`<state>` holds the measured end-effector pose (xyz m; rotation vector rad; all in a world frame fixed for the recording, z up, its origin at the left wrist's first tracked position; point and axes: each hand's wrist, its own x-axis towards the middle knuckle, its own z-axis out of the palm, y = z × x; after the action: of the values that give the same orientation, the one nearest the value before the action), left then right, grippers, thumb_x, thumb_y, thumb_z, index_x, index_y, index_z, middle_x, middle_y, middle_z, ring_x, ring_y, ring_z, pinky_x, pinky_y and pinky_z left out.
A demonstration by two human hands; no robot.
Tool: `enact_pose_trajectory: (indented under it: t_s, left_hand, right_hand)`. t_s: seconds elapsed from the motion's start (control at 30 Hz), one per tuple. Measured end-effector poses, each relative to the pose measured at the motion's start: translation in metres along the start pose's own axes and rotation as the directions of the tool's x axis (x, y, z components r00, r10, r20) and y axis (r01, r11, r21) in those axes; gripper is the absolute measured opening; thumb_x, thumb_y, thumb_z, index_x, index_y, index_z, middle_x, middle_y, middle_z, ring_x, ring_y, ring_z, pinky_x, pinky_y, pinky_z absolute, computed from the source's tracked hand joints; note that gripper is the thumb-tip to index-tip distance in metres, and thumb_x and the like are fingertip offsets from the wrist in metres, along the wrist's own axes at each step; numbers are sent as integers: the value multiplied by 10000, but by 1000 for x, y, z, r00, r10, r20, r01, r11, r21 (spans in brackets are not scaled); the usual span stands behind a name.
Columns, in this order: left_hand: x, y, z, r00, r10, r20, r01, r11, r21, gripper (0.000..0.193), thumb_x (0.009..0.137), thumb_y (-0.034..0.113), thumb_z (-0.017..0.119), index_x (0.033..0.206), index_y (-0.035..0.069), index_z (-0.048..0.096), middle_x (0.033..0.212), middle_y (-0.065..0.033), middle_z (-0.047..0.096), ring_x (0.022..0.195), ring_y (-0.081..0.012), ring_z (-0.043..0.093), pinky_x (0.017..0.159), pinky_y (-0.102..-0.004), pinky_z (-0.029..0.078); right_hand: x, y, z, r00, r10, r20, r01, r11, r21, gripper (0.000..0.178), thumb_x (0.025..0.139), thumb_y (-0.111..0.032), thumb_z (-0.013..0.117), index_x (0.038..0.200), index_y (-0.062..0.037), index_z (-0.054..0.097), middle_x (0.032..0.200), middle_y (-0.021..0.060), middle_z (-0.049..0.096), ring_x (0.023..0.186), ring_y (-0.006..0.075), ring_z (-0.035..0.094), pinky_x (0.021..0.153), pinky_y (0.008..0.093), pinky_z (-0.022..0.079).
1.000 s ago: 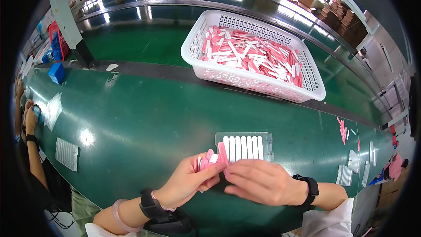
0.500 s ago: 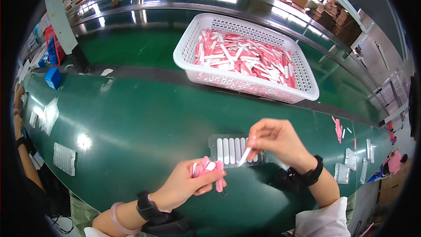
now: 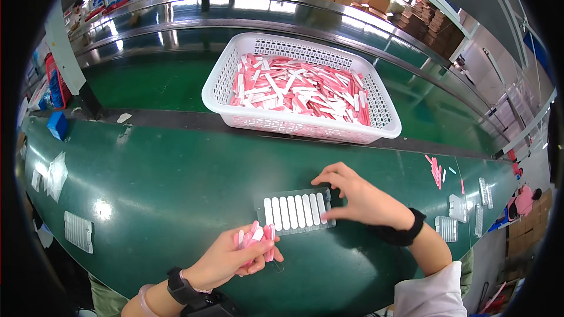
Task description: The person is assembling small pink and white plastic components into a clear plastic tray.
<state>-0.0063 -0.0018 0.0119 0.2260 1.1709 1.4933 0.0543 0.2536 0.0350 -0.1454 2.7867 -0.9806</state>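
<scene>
My left hand [image 3: 238,253] is closed around a bunch of short pink-and-white nail files [image 3: 257,236], just below the left end of a clear plastic tray [image 3: 303,226]. White nail files [image 3: 292,211] lie side by side in the tray's slots, white faces up. My right hand [image 3: 358,196] is open at the tray's right end, thumb by the last file and fingers spread over the far corner. I see nothing held in it.
Beyond the tray, a white perforated basket [image 3: 299,131] holds a heap of similar files. Clear trays lie at left [image 3: 78,232] and right [image 3: 446,229]. Loose pink files [image 3: 435,171] are at the right, and a small blue box [image 3: 57,125] stands at far left.
The white file that my right hand held now lies in the tray's row, and that hand has opened. My left hand still holds its bunch. The view has shifted.
</scene>
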Motion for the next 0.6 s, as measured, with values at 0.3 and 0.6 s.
enact_pose_trajectory:
  t_s: [0.3,0.6]
  left_hand:
    - [-2,-8,-4,969,-53,243,33,996,87,349,840,130,561,1148,15,446,926,16,550,550,-11,342,479,-159,288]
    - [-5,-24,-4,880,-105,464,-60,943,327,235,866,218,504,944,2,552,728,-14,555,528,-43,466,454,-166,346]
  right_hand:
    - [15,-19,6,992,-119,28,121,989,-81,836,636,-163,729,1296,-17,238,1100,156,458,979,320,427,875,368,371]
    - [200,-122,105,860,-507,61,507,831,-229,802,636,-289,722,1225,60,304,1104,216,449,996,371,439,867,397,381]
